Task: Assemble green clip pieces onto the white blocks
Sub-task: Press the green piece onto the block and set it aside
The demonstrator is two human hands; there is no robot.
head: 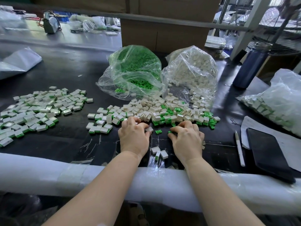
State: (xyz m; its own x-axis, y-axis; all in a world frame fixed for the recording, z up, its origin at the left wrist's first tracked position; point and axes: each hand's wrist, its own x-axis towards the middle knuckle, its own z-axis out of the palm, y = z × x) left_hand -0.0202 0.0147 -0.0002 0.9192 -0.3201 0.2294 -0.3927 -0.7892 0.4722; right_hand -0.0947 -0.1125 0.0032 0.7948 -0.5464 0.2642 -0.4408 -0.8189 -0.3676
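Observation:
My left hand point(134, 136) rests on the black table and pinches a white block point(149, 129) between thumb and fingers. My right hand point(187, 137) lies palm down beside it, its fingertips curled on a green clip piece point(170, 132). Another green clip point(158, 131) lies loose between the hands. A mixed heap of white blocks and green clips point(171, 111) spreads just beyond my fingers. Three blocks point(159, 152) sit between my wrists. A wide pile of assembled blocks point(37, 110) covers the left of the table.
An open bag of green clips point(135, 70) and a bag of white blocks point(192, 70) stand behind the heap. A third bag point(280, 101), a blue bottle point(250, 66), a pen point(239, 147) and a dark tablet point(268, 154) are at right. White foam padding point(48, 175) lines the near edge.

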